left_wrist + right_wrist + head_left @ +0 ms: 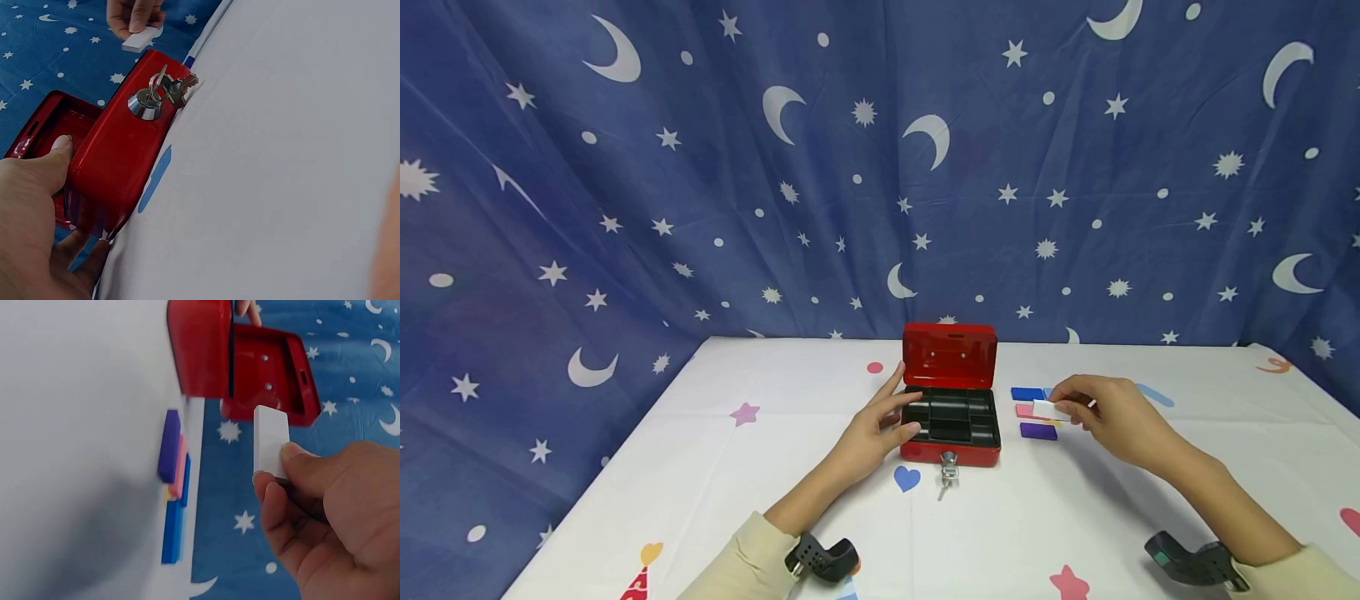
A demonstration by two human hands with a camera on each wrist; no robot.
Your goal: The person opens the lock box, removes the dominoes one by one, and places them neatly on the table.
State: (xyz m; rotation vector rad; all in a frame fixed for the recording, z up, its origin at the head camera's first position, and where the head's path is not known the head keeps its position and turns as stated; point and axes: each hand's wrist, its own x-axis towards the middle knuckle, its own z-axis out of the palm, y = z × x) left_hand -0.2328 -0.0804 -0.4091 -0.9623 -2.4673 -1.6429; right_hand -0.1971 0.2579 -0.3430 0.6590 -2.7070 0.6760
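Note:
A red cash box point(951, 452) stands with its lid point(950, 356) raised, showing a black tray point(950, 408) with compartments. My left hand point(868, 437) rests at the box's left side, fingers spread; its thumb lies over the rim and one finger reaches to the lid. Between thumb and fingers my right hand point(1108, 412) pinches a flat white block point(270, 437), right of the box and above a group of coloured blocks. Among those are a purple block point(1038, 431), a pink block point(1024, 411) and a blue block point(1027, 393); yellow and light blue ones are partly hidden.
Keys point(178, 87) hang from the lock point(145, 105) on the box's front. The white tabletop point(700, 475) carries printed shapes, such as a blue heart. Behind it hangs a blue curtain point(850, 233) with moons and stars.

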